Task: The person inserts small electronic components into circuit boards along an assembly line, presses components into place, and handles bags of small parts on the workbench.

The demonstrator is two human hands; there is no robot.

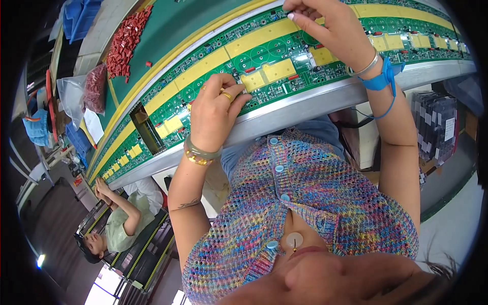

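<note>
Resting on the green circuit boards [264, 51], left hand [212, 109] has fingers curled, thumb near them; can't tell if anything's gripped. Right hand [340, 35] is over the boards' far side, thumb and fingers close together, grip unclear. Boards lie in a row beside the metal rail [290, 107]. Red components [124, 43] are piled on the green tabletop [178, 25], left.

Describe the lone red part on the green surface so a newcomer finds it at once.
Beyond the row of circuit boards lies a green surface, with a heap of red parts toward the left. Just right of that heap's lower half is the lone red part, lying apart while its neighbours are piled together.
</note>
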